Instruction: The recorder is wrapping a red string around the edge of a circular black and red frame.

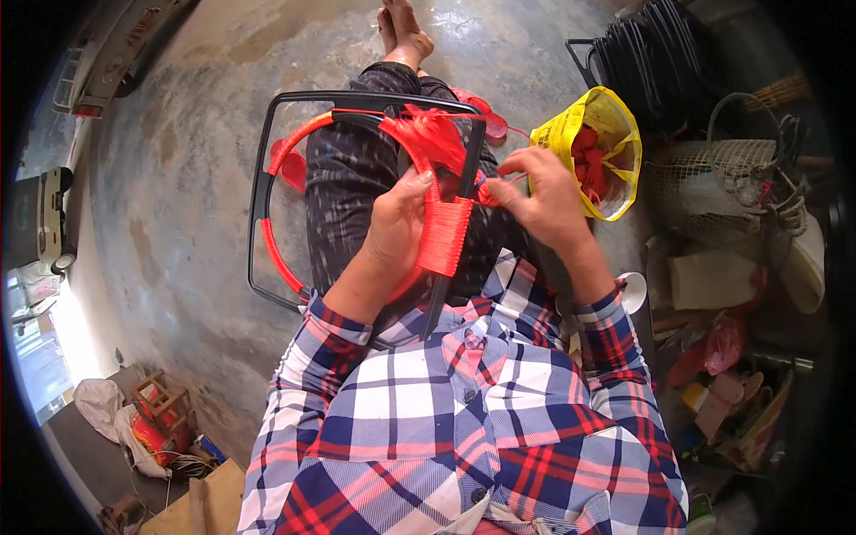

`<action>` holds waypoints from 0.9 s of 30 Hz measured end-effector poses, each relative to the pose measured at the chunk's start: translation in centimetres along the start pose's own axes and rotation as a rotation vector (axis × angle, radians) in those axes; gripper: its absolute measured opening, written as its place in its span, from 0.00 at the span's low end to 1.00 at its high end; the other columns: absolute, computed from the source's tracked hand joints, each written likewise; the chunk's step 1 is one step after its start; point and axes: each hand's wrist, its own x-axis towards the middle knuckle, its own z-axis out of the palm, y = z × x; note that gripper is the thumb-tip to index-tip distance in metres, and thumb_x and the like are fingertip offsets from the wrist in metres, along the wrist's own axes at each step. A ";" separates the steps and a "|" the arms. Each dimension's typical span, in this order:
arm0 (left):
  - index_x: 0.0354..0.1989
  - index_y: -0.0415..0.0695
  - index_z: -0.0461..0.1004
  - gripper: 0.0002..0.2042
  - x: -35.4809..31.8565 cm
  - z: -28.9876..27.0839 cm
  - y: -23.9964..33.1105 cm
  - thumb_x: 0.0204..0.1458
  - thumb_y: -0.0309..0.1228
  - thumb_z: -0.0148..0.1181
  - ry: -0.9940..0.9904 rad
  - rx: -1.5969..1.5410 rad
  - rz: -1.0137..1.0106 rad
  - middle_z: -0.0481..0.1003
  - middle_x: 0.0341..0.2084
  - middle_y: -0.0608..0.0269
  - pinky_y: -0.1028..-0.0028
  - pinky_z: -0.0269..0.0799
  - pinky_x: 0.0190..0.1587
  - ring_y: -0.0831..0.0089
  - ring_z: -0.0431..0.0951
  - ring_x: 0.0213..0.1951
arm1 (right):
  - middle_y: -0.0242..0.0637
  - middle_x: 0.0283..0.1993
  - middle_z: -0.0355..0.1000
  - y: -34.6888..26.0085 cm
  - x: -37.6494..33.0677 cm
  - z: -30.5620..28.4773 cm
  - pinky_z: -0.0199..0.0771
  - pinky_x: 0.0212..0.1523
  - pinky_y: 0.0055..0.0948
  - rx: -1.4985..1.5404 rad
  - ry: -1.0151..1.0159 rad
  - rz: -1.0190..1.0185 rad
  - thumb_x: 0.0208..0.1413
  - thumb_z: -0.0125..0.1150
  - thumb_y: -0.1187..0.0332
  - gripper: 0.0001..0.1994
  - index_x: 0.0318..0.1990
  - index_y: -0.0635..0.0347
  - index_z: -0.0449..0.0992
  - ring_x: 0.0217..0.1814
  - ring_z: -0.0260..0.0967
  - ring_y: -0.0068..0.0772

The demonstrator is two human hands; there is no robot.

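Observation:
A black rounded-rectangle frame with an inner ring lies across my lap, and red cord covers parts of the ring. My left hand is closed on the ring's right side, thumb on top. Beside it, a broad band of red cord is wound tightly between the ring and the frame's right bar. A loose red bundle hangs over the upper right of the ring. Just outside the right bar, my right hand pinches a small red cord hank with a bit of blue on it.
To the right stands an open yellow bag with red cord inside. Behind it, several black frames are stacked. A wire-mesh basket and mixed clutter line the right side. Red round pieces lie on the floor near my legs.

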 end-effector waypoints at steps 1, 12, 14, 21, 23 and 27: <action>0.61 0.41 0.60 0.26 0.0 -0.2 0.0 0.55 0.38 0.49 -0.017 0.001 -0.017 0.71 0.50 0.56 0.68 0.68 0.55 0.66 0.74 0.50 | 0.39 0.38 0.73 -0.2 -0.2 0.6 0.70 0.44 0.36 -0.182 -0.103 -0.103 0.49 0.66 0.59 0.14 0.32 0.60 0.76 0.43 0.70 0.41; 0.43 0.41 0.71 0.09 0.4 -1.1 -0.7 0.55 0.31 0.57 0.049 0.135 -0.191 0.78 0.35 0.55 0.72 0.75 0.44 0.69 0.79 0.37 | 0.40 0.34 0.71 -0.9 -2.4 -4.7 0.67 0.41 0.30 0.865 -0.079 0.013 0.44 0.53 0.77 0.10 0.32 0.58 0.59 0.36 0.69 0.27; 0.38 0.42 0.72 0.07 0.2 -1.0 -0.3 0.55 0.31 0.58 0.043 0.185 -0.267 0.78 0.32 0.55 0.72 0.77 0.40 0.69 0.80 0.33 | 0.32 0.25 0.66 -2.8 -4.0 -8.0 0.62 0.33 0.26 1.091 -0.136 0.001 0.49 0.53 0.74 0.09 0.34 0.57 0.59 0.28 0.65 0.23; 0.34 0.42 0.70 0.06 0.4 -1.4 -0.2 0.53 0.30 0.59 0.007 0.144 -0.288 0.78 0.29 0.50 0.72 0.79 0.34 0.65 0.81 0.28 | 0.33 0.30 0.70 0.8 -5.5 -15.2 0.63 0.28 0.24 1.633 0.193 -0.154 0.65 0.48 0.70 0.04 0.38 0.58 0.62 0.22 0.56 0.20; 0.34 0.42 0.70 0.06 0.6 -1.3 -0.1 0.53 0.30 0.59 -0.009 0.155 -0.294 0.78 0.28 0.50 0.71 0.79 0.34 0.65 0.81 0.28 | 0.38 0.35 0.72 1.1 -4.7 -11.9 0.65 0.27 0.22 1.377 0.605 0.218 0.63 0.51 0.72 0.03 0.38 0.59 0.65 0.23 0.59 0.20; 0.34 0.42 0.70 0.07 0.3 -0.5 -0.2 0.53 0.31 0.60 0.014 0.152 -0.297 0.78 0.28 0.50 0.72 0.79 0.34 0.66 0.81 0.28 | 0.32 0.31 0.70 0.0 -2.6 -1.0 0.69 0.29 0.21 0.822 0.127 0.357 0.59 0.54 0.75 0.06 0.44 0.60 0.69 0.27 0.64 0.18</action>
